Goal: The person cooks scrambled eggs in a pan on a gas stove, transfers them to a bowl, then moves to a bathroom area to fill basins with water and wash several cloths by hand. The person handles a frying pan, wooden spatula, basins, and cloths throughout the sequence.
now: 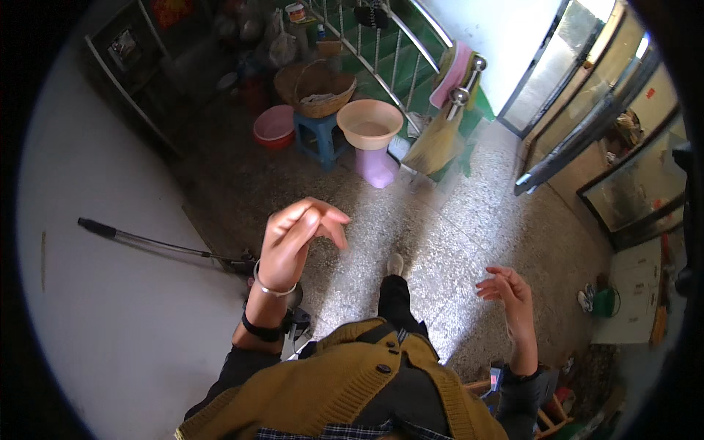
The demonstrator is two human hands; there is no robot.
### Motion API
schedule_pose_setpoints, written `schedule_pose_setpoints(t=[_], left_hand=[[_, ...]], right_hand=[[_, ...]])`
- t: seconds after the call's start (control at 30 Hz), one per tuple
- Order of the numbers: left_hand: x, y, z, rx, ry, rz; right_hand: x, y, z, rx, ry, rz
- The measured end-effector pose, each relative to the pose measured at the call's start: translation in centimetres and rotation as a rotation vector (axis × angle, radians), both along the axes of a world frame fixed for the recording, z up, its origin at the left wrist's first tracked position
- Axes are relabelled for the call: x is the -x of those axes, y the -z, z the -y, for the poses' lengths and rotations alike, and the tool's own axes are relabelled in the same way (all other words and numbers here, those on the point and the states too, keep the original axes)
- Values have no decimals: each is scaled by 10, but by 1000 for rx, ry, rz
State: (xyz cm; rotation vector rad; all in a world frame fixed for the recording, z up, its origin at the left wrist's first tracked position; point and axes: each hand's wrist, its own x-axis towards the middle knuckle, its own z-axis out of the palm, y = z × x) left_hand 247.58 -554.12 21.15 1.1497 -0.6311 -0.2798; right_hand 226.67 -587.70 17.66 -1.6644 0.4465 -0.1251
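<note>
My left hand (297, 236) is raised over the floor, its fingers loosely bent and nothing seen in them. A bangle (273, 290) circles that wrist, with a dark band (261, 328) lower on the forearm. To the right, my right hand (507, 291) hangs in the air, fingers slightly curled and apart, touching nothing. Between the hands, one shoe (395, 264) shows on the speckled floor (434, 264). Farther ahead stand a beige basin (369, 137) on top of a purple boot (376, 169), a blue plastic stool (322, 137) carrying a wicker basket (324, 107), and a pink-red basin (274, 126).
A broom (434, 146) stands by the green stairs (399, 60) and their metal railing (377, 88). Glass-paned door panels (588, 93) stand at the right. A green bucket (605, 302) sits beside a white cabinet (632, 291). A dark-gripped pole (159, 245) lies against the left wall (110, 308).
</note>
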Motion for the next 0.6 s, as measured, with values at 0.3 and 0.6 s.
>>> schedule_pose_setpoints(t=[0.3, 0.6], left_hand=[[-212, 143, -1, 273, -664, -951], [-422, 204, -6, -4, -695, -1030]], right_hand=[[-382, 112, 119, -190, -141, -162], [-680, 371, 135, -762, 233, -566]])
